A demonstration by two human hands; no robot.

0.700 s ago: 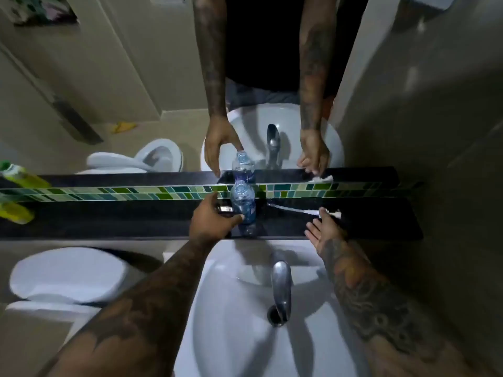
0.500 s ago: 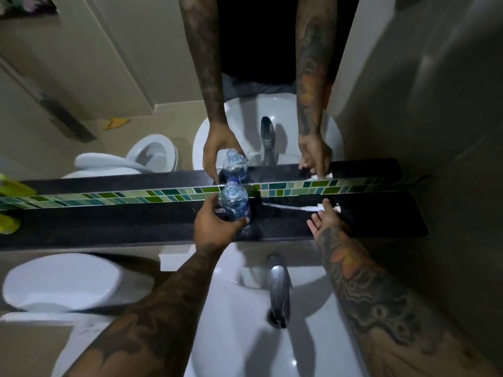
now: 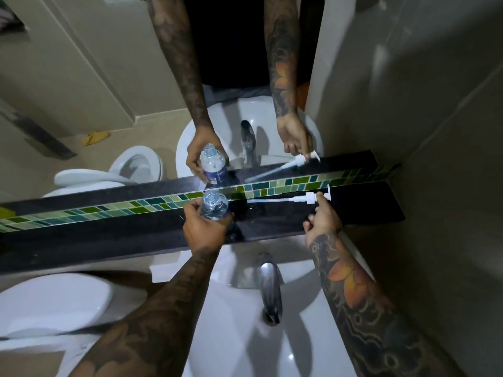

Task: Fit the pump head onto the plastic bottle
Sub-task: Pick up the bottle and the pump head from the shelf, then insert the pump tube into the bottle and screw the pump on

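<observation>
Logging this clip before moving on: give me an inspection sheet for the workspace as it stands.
Surface: dark ledge below a mirror, above the sink.
Job's things: open bottle upright; pump head lying on the ledge, tube pointing left.
Clutter: nothing seen on the ledge.
Grippers: left hand grips the bottle; right hand fingers touch the pump head.
Cables: nothing seen.
Surroundings: tap, toilet, tiled wall.
</observation>
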